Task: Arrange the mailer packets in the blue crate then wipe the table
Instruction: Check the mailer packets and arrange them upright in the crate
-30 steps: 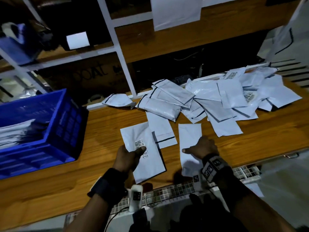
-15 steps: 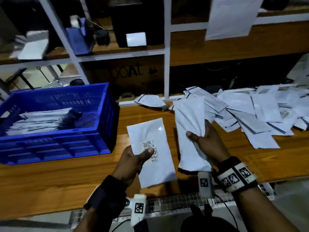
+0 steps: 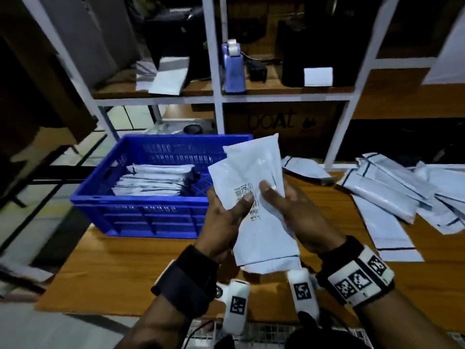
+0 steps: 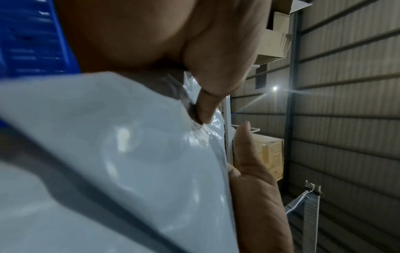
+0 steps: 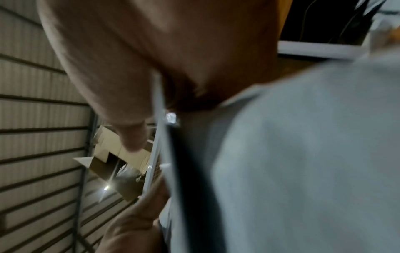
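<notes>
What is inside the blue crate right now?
The blue crate holds a stack of white mailer packets lying flat against its left side. The held packets and the left hand cover its right corner, so nothing there can be judged.

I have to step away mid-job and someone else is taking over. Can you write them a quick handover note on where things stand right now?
Left hand and right hand: both grip two white plastic mailer packets, overlapped and held above the wooden table, beside the blue plastic crate.
Done: a stack of white packets already lies inside the crate.
Left: put the held pair in the crate, then move the loose pile of white packets on the table's right side. The table is not yet wiped; no cloth is in view.
</notes>
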Demonstrator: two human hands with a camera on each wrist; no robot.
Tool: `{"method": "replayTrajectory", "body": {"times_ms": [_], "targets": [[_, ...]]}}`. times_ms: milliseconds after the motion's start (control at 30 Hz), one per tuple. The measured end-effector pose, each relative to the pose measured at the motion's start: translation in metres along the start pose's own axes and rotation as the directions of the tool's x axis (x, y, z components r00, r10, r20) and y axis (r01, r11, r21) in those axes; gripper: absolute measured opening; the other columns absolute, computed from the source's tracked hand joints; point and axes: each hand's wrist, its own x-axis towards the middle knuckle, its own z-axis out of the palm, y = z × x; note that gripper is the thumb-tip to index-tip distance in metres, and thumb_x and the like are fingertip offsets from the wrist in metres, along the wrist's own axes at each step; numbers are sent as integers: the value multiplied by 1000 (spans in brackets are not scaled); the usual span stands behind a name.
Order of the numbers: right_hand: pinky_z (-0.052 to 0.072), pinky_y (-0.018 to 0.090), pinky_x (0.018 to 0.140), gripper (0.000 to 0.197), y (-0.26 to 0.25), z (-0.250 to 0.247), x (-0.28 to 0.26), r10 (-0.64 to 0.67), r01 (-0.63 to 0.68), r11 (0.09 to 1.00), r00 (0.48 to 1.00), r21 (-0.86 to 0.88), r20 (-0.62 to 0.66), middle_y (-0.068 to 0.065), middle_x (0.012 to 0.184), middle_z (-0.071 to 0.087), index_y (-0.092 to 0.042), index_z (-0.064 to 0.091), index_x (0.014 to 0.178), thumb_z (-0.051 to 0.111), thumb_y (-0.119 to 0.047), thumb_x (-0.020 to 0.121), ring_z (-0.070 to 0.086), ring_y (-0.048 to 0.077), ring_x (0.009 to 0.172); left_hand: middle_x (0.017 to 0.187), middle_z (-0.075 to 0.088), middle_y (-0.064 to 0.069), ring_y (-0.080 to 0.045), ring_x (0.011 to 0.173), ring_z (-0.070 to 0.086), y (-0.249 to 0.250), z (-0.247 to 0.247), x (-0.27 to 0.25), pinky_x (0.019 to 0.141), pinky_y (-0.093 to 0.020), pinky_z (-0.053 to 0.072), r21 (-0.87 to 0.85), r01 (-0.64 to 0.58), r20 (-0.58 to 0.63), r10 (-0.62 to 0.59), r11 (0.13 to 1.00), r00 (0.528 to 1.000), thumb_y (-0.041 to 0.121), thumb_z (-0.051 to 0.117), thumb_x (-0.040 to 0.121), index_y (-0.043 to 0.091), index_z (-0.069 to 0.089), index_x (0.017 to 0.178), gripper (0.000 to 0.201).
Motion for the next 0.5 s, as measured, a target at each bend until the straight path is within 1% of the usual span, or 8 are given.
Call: {"method": "replayTrajectory", "body": {"times_ms": [67,133,167,267,300,367,400,500], "targets": [[57,28,95,44,2,10,15,-28,36,994,997,-105,77,-7,134,69,-20,51,146,58,-17,103,66,13,123,135,67,-13,-35,119,68,12,-5,8,90,-51,60,-25,18,-42,-19,1000,999,19,74,93,17,39,146,64],[51,38,108,50,6,18,35,-47,64,989,991,-137,123,-4,143,63,-17,45,151,57,-13,103,60,15,132,134,67,-14,-36,117,69,20,-13,19,92,-54,59,-46,4,-77,-7,999,997,23,70,96,18,43,144,55],[49,41,110,51,7,20,46,-55,74,989,988,-130,141,-3,145,62,-18,45,152,57,-13,103,59,17,134,134,67,-14,-36,117,69,25,-18,25,94,-56,58,-42,-10,-82,7,999,997,25,69,97,19,44,144,53],[53,32,103,42,2,34,82,-56,70,994,986,-87,156,-11,137,67,-30,52,144,56,-27,103,63,12,127,130,71,-9,-34,117,70,43,-30,39,100,-56,55,-24,-27,-87,25,999,996,24,65,97,22,53,137,41],[54,33,102,38,0,41,94,-52,63,996,986,-64,156,-13,134,68,-35,54,141,55,-37,103,65,11,124,128,72,-9,-33,116,70,49,-36,45,101,-54,55,-32,-35,-95,31,999,995,25,62,98,23,57,135,38],[55,41,102,41,-2,55,118,-17,16,1000,987,7,157,-16,130,70,-44,55,137,50,-57,99,68,11,120,129,71,-11,-33,118,69,65,-47,59,104,-55,52,-51,-24,-149,16,998,989,36,58,99,20,57,139,43],[57,39,100,42,-4,62,130,-10,9,1000,989,8,150,-18,126,71,-46,55,135,46,-61,97,70,8,116,131,70,-13,-34,120,68,72,-53,67,107,-57,49,-69,-14,-183,1,998,983,42,55,100,18,56,143,49],[59,24,82,31,-10,77,162,-53,62,997,983,-41,178,-18,118,75,-41,58,128,46,-48,100,73,4,104,137,65,-17,-37,126,64,91,-73,89,107,-55,50,-149,-7,-217,-26,989,976,43,48,105,15,52,147,50]]}}
